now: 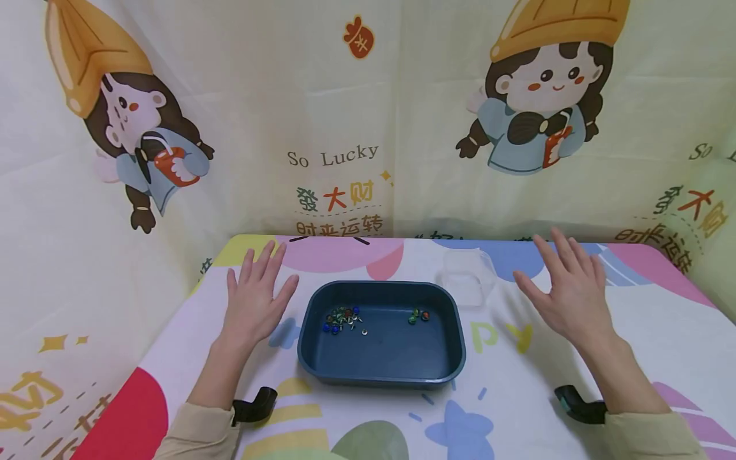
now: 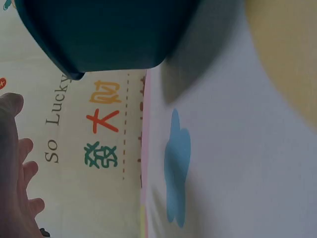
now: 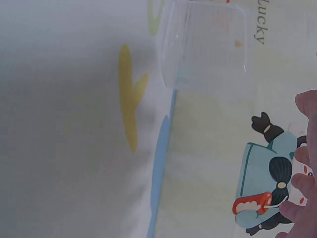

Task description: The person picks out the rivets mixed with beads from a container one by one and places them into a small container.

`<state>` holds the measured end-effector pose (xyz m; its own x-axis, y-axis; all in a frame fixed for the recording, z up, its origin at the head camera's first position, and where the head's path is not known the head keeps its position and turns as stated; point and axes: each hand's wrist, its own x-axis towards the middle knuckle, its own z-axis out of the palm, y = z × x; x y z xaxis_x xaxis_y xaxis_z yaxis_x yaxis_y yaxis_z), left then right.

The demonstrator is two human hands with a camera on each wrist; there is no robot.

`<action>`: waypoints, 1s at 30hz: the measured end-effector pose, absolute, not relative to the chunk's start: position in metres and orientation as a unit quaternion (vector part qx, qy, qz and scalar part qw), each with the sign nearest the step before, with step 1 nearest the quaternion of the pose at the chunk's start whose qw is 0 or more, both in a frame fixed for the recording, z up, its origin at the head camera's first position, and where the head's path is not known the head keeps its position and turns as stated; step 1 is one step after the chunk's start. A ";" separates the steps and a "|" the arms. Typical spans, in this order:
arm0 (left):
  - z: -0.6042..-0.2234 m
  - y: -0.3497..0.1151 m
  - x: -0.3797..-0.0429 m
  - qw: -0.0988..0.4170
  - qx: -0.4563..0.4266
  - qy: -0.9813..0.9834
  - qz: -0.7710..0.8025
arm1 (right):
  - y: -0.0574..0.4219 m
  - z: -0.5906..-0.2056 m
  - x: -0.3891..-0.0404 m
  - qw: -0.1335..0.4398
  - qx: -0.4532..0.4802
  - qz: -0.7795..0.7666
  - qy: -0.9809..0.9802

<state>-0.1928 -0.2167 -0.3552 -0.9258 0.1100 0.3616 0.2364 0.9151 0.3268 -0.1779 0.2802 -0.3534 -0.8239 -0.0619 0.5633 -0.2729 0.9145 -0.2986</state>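
A dark blue tray (image 1: 379, 361) stands on the table between the two hands. Inside it, on the left, lies a cluster of glass marbles mixed with small metal pins (image 1: 343, 317); a few more marbles (image 1: 418, 316) sit apart on the right. My left hand (image 1: 253, 303) is held left of the tray, fingers spread, holding nothing. To the right, my right hand (image 1: 572, 294) is likewise spread and holds nothing. A clear plastic box (image 1: 468, 278) stands just behind the tray's right corner, nearest my right hand; it also shows in the right wrist view.
The table is covered with a printed cloth (image 1: 368, 418) of colourful shapes. A patterned curtain (image 1: 425, 128) hangs behind and at the sides. Dark wrist-camera mounts (image 1: 255, 406) sit at both sleeve cuffs.
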 end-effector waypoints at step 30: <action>-0.375 -0.174 -0.209 0.034 -0.128 -0.867 -0.481 | 0.230 -0.334 -0.195 0.294 0.143 0.202 -0.923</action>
<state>-0.2088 -0.1739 -0.3751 -0.9650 0.1884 0.1822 0.2544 0.5056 0.8244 -0.1950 0.2305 -0.3343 -0.7868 -0.1451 0.5999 -0.3826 0.8774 -0.2895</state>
